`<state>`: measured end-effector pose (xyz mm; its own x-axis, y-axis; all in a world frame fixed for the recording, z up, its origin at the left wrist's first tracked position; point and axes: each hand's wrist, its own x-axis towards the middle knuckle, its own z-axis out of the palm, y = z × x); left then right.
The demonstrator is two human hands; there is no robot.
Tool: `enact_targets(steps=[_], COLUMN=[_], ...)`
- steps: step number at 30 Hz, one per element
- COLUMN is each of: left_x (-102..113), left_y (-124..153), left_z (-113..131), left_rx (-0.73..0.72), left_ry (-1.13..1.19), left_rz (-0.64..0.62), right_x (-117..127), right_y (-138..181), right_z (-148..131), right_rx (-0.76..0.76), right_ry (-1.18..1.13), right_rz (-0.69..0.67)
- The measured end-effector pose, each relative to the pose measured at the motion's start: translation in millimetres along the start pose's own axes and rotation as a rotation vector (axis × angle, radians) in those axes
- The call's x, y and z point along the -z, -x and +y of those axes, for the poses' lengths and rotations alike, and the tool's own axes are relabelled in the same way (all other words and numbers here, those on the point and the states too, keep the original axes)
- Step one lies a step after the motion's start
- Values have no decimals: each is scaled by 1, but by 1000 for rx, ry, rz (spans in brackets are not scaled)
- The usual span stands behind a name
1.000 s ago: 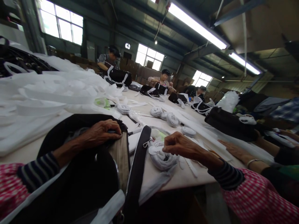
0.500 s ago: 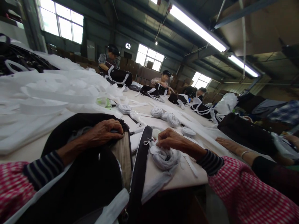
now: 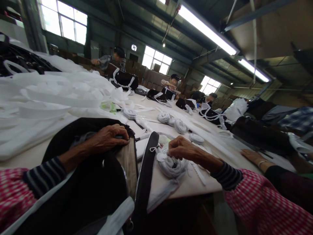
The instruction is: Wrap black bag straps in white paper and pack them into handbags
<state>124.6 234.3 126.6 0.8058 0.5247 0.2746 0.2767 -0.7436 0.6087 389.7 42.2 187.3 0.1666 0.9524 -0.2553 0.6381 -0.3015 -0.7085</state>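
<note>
A black bag (image 3: 90,192) with an open zipper and a beige inner strip (image 3: 130,166) lies before me. My left hand (image 3: 110,138) is closed on its upper edge, fingers curled beside the strip. The bag's long black zippered flap (image 3: 144,173) stands up to the right, with a thin white string (image 3: 154,148) looped near its top. Close to that string is my right hand (image 3: 179,148), its fingers pinched together; what they hold is hidden. Under it are a white round tag (image 3: 161,157) and a coil of pale wrapped strap (image 3: 172,168).
White foam sheets (image 3: 49,94) are heaped at the left. Rolled white straps (image 3: 180,126) lie across the table (image 3: 207,186). A co-worker's hand (image 3: 254,156) rests at the right beside another black bag (image 3: 261,133). Several people with black bags stand at the far side.
My right hand has moved slightly right, away from the string. My left hand stays on the bag. The co-worker's hand at the right has shifted rightward.
</note>
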Motion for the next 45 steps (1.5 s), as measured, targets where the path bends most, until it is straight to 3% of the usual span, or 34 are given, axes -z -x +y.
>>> enact_targets(steps=[6, 12, 17, 19, 23, 27, 30, 35, 40, 45], left_x=[1, 1, 0, 0, 2, 3, 4, 2, 1, 2], left_y=[1, 2, -1, -1, 0, 1, 0, -1, -1, 0], left_z=[2, 3, -2, -3, 1, 7, 7, 1, -2, -3], left_rx=[15, -12, -2, -5, 29, 78, 114, 136, 107, 60], left_ry=[-18, -51, -88, -86, -31, 20, 99, 156, 191, 214], left_rz=[10, 0, 10, 10, 3, 16, 27, 34, 50, 55], right_x=[-6, -10, -11, -13, -21, -34, -48, -63, -59, -55], right_y=[-22, -31, -45, -48, -36, -20, -25, -52, -65, -68], right_z=[-1, -1, 9, 13, 8, -20, -44, -67, -70, -67], right_rx=[49, 221, 207, 217, 380, 478, 452, 276, 131, 168], right_ry=[40, 217, 72, 39, 122, 228, 195, 21, -87, -101], right_rz=[-15, 116, -40, -44, 31, 63, 61, -162, -247, -341])
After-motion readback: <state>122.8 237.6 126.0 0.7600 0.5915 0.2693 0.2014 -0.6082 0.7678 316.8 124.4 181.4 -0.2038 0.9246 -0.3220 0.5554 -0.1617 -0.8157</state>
